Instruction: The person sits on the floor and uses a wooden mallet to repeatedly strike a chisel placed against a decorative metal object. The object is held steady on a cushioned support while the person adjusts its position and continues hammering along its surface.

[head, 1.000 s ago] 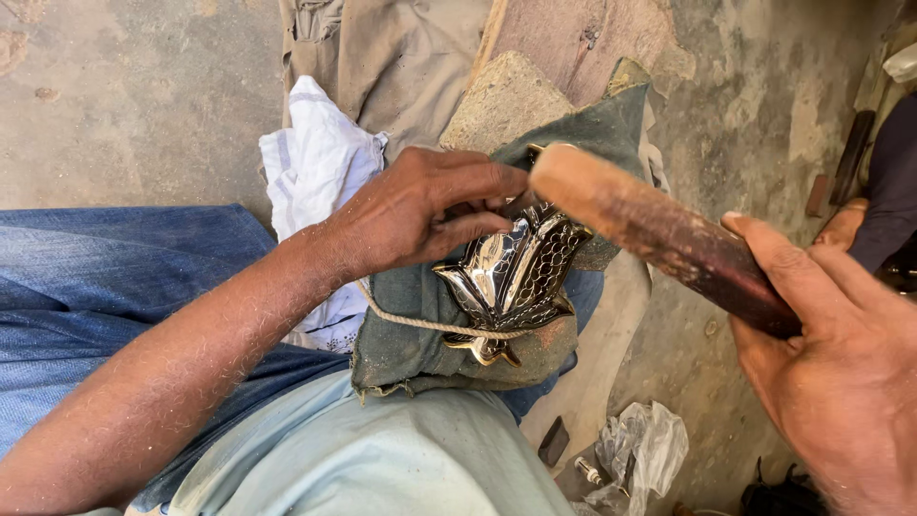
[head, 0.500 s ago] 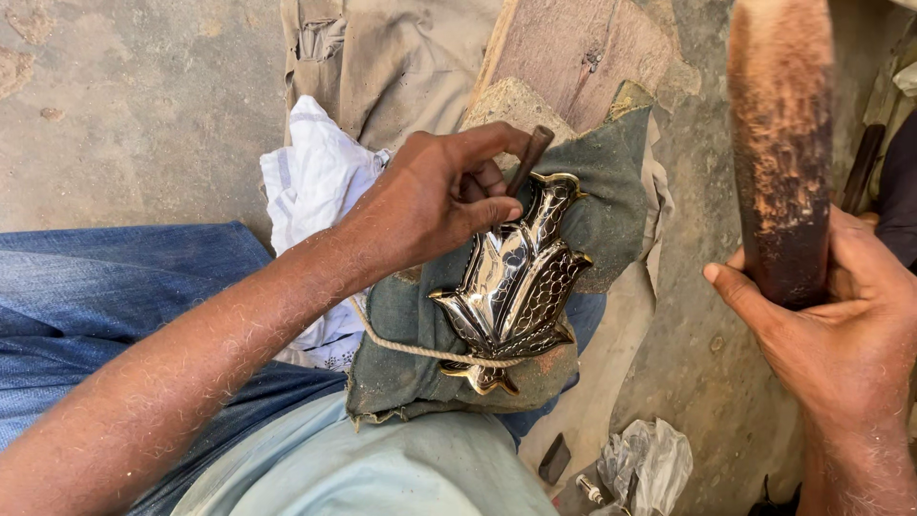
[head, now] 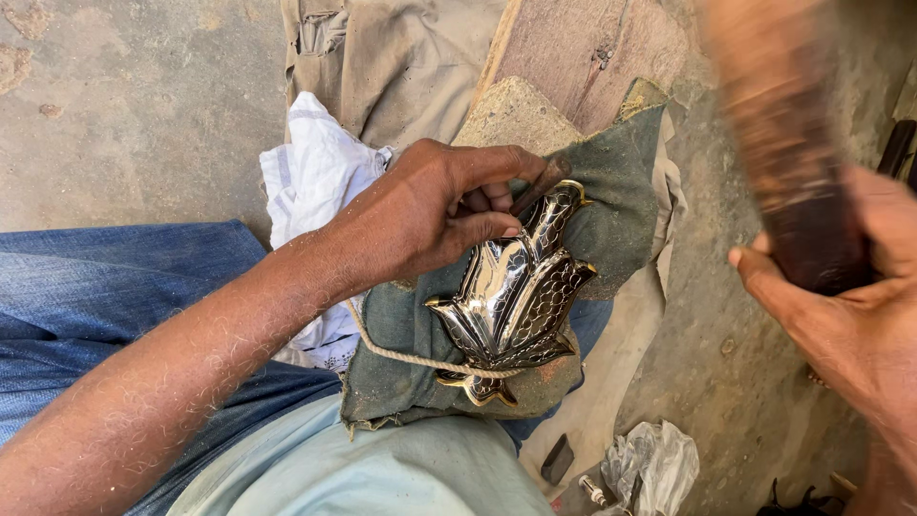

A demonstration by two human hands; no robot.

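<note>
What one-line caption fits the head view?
Left hand steadies a punch on a shiny metal ornament; right hand grips a wooden mallet.

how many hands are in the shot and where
2. The left hand pinches a small punch against the shiny metal ornament on the green cloth. The right hand, at the right edge, grips a blurred wooden mallet.

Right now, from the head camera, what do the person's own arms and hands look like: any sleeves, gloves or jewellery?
Both are bare. The left hand has no glove, ring or watch, and its forearm is uncovered and hairy, with no sleeve in view along its whole visible length. The right hand is also ungloved; only a short stretch of its wrist shows at the frame edge, with no sleeve or band visible there.
</note>
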